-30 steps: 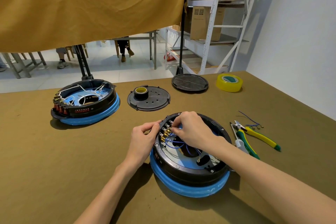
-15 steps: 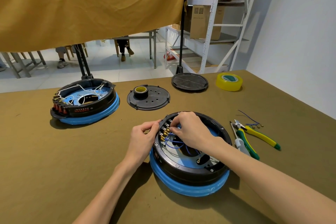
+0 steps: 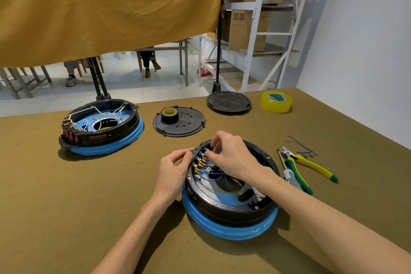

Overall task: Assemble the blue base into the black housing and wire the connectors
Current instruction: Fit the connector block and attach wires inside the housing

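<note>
While both hands work at its left rim, the black housing point(image 3: 231, 204) sits lower centre of the frame on the olive desk point(image 3: 66, 196), already seated on the blue base point(image 3: 229, 227), whose blue lip shows all round below the black ring. Left hand point(image 3: 172, 170) grip: fingers curled, pressed against the housing's outer left edge, thumb and forefinger pinched at the rim. Right hand point(image 3: 231, 155) reaches over the top into the housing, fingertips bunched and pinching at the topmost of the connectors point(image 3: 200, 162); cannot tell exactly what is between the tips. Row of brass-coloured connectors runs along the inner left wall, blue wires point(image 3: 213, 172) looping from them across the inside floor.

Upper left of frame: second assembled unit point(image 3: 100, 128), black ring on blue base, white wires inside, red parts on its near-left side. Centre, above the hands: black perforated cover plate point(image 3: 184, 127) lying flat, with a black tape roll point(image 3: 169, 114) standing on it. Upper right of centre: another round black lid point(image 3: 229, 102). Right of that, yellow tape roll point(image 3: 275, 101). Right of the housing: yellow-green pliers point(image 3: 311, 167), a screwdriver point(image 3: 289, 173) just beside them, and loose blue wire pieces point(image 3: 300, 147) near the plier tips. Ochre curtain point(image 3: 106, 6) hangs across the top.
</note>
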Demonstrator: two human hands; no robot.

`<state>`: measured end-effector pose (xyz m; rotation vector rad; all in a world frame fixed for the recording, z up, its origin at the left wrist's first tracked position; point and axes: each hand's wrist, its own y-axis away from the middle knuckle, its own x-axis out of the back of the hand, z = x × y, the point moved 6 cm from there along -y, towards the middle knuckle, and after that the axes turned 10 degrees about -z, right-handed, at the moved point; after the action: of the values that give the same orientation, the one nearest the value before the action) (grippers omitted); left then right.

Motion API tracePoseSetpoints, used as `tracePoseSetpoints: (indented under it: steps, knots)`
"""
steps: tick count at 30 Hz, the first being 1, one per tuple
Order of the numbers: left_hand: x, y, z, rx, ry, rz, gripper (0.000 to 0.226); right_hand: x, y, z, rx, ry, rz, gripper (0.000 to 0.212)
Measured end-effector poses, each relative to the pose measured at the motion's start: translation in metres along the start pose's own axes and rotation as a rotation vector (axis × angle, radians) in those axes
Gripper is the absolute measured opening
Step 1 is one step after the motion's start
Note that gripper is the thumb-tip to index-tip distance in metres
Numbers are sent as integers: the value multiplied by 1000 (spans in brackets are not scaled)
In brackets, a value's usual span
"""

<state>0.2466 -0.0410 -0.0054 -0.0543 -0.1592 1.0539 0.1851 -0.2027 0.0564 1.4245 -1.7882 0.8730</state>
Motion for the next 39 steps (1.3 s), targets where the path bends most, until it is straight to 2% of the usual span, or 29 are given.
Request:
tracePoseSetpoints:
  steps: [6,12,16,19,25,39]
  knots:
    - [-9,2,3,0,-36,-90,37,-2,-5,5,-69,-89,-83,13]
    - [-8,4,5,-10,-45,-72,37,0,-8,12,-149,-187,-97,8]
    - [-8,5,5,-5,-40,-74,37,0,-8,18,-214,-200,-124,15]
    - [-9,5,4,0,-27,-73,37,0,-8,18,-212,-215,-131,19]
    - [-9,4,3,7,-22,-76,37,1,-6,21,-205,-252,-68,13]
    - [-9,5,6,4,-38,-79,37,-6,-10,30,-267,-393,-149,15]
